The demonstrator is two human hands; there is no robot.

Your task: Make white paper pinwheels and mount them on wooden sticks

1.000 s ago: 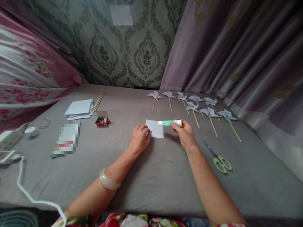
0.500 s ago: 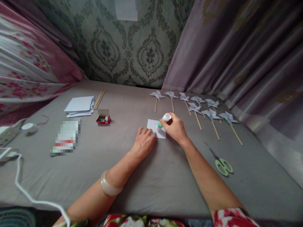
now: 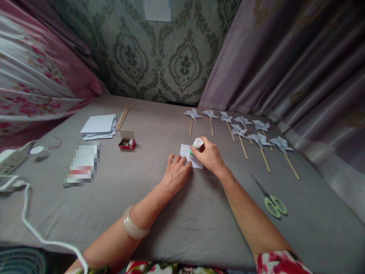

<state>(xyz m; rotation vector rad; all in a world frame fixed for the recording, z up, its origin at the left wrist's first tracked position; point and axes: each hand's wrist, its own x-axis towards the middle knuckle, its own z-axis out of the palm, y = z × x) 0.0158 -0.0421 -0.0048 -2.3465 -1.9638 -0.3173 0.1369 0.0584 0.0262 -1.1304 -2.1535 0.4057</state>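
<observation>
A small square of white paper (image 3: 185, 150) lies on the grey cloth in front of me. My left hand (image 3: 177, 171) rests with spread fingers at the paper's left and near edge, its fingertips on the sheet. In my right hand (image 3: 210, 154) is a glue stick (image 3: 196, 144) with a white end and a green band, held nearly upright. Its lower end is down at the paper, partly behind my fingers. To the right of that hand lie several white paper pinwheels (image 3: 261, 140) on wooden sticks.
Scissors (image 3: 273, 205) with green handles lie near my right forearm. On the left are a red box of small metal pieces (image 3: 127, 144), stacked white paper (image 3: 98, 126), wooden sticks (image 3: 122, 118), a blurred packet (image 3: 82, 163), a white cap (image 3: 39, 152) and a power strip (image 3: 13, 161) with a white cable.
The glue stick has tipped more upright and moved slightly left over the paper with my right hand. My left hand stays on the sheet. The whole view has shifted a little.
</observation>
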